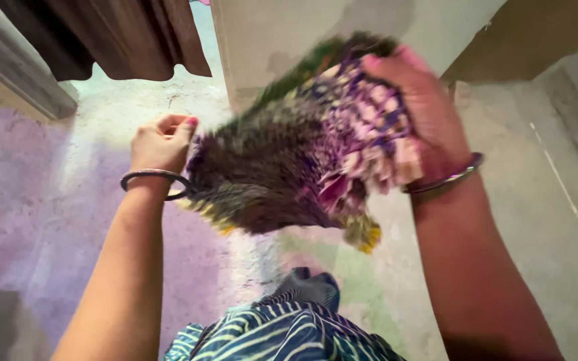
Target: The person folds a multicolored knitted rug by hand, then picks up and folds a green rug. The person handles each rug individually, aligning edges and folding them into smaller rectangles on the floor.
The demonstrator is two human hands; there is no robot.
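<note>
While both hands lift it, left hand (162,142) fingers pinching shaggy rag mat (289,160), right hand (423,110) fingers clenched on it

Both arms are bare, no sleeves at all. Left hand (162,142) has a dark metal bangle (155,179) round the wrist, sitting a bit loose. Right hand (423,110) wears a thinner, shinier bangle (446,179). Thumbnails look painted pink. Down at 6 o'clock there's a striped garment (282,334), dark blue with pale green-white lines, bunched into a dark fold on top.
</note>
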